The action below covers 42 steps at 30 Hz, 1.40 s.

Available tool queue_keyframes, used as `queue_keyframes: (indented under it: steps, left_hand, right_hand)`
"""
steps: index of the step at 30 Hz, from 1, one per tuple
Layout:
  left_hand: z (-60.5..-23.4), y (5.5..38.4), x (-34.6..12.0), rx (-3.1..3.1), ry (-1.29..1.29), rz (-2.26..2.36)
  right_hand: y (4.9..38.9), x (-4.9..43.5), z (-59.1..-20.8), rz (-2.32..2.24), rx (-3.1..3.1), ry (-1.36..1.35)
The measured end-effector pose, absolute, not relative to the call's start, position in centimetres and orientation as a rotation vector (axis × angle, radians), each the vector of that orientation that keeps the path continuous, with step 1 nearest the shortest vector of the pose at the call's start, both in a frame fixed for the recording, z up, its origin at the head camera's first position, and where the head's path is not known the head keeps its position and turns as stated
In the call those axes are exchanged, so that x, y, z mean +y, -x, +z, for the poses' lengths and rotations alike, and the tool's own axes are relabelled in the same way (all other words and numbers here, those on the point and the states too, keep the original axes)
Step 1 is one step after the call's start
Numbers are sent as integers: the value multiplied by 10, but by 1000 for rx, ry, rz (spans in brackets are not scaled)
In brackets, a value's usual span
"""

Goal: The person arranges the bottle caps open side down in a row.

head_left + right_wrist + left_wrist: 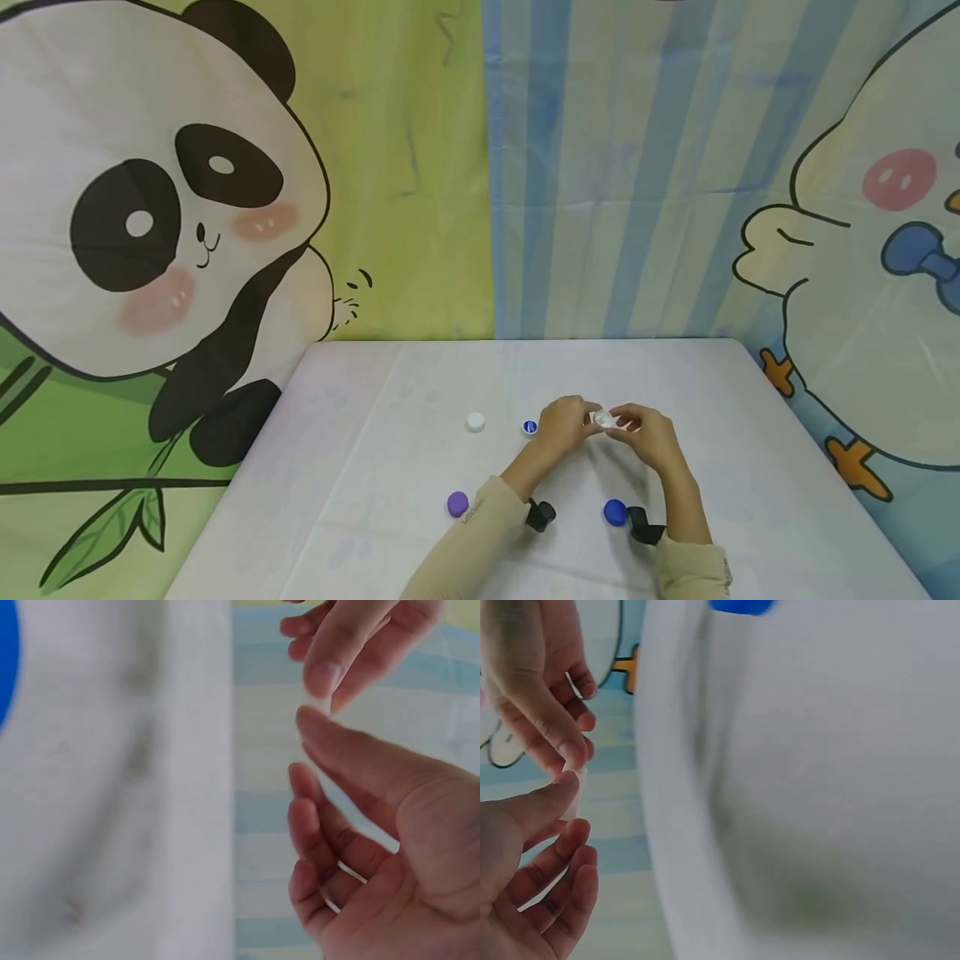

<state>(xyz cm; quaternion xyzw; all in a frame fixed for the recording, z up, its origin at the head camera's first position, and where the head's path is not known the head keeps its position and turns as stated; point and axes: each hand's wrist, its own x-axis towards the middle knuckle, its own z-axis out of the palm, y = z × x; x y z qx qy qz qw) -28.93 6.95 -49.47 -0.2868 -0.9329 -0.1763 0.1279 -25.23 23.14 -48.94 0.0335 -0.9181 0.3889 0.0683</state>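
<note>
A small white round cap [603, 419] is held up between the two hands above the far part of the table. My left hand [563, 425] pinches it from the left with thumb and fingers. From the right, my right hand [651, 435] grips its other side with thumb and fingertips. Seen edge-on in the left wrist view, the white cap [574, 796] sits between both thumbs. The right wrist view shows only a sliver of it, mostly covered by fingers. Just left of my left hand lies a blue-and-white round cap [530, 427].
Another white cap [476, 422] lies further left on the white table [375, 467]. A purple round cap [457, 503] lies by the left sleeve, and a blue one [615, 512] near the right forearm. Behind the table hangs a printed curtain [600, 167].
</note>
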Motion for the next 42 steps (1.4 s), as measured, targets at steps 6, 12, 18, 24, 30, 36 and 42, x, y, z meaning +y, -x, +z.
queue_keyframes:
  steps: [6, 12, 18, 24, 30, 36, 42]
  left_hand:
    - [-461, 279, 57, -2649, 940, -595]
    - [-431, 266, 42, -2557, 1032, -704]
    - [-406, 249, 25, -2437, 1094, -745]
    - [-394, 236, 12, -2317, 1126, -817]
    - [-397, 225, -1, -2300, 1189, -977]
    - [-404, 218, -13, -2287, 1241, -1042]
    - [-406, 213, -20, -2289, 1248, -1043]
  right_hand:
    - [236, 232, -463, 1097, -2661, -184]
    - [217, 226, -436, 1078, -2543, -231]
    - [200, 217, -418, 1102, -2444, -257]
    - [186, 202, -408, 1196, -2346, -354]
    - [168, 187, -398, 1224, -2336, -434]
    - [160, 179, -400, 1232, -2323, -506]
    - [156, 174, -400, 1241, -2318, -509]
